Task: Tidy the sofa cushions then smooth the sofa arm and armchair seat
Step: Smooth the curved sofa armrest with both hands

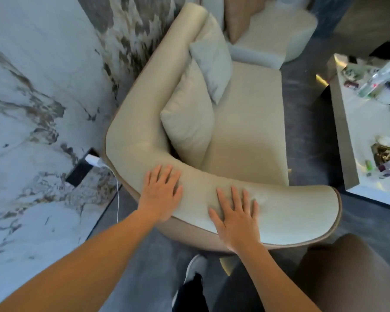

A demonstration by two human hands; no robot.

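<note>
A cream sofa [245,131] with a smooth, slightly glossy padded surface fills the middle of the view. Its rolled sofa arm [279,206] is a thick rounded bolster edged below with tan piping; its long axis runs from the lower right end cap leftward to a rounded corner, where it bends and continues up the frame as the backrest [153,86]. Both hands lie flat on top of this arm, palms down and fingers spread, gripping nothing. The left hand [161,195] rests near the corner bend, fingers pointing up toward the seat. The right hand [234,215] lies just beside it, further toward the end cap, and the padding dimples faintly near its fingertips.

Two soft cushions lean against the backrest: a plump cream cushion [188,129] of matte woven fabric, and a paler grey cushion [212,68] above it, tilted on a corner. A veined marble wall [32,109] stands to the left, and a cluttered pale tabletop [358,122] sits at right.
</note>
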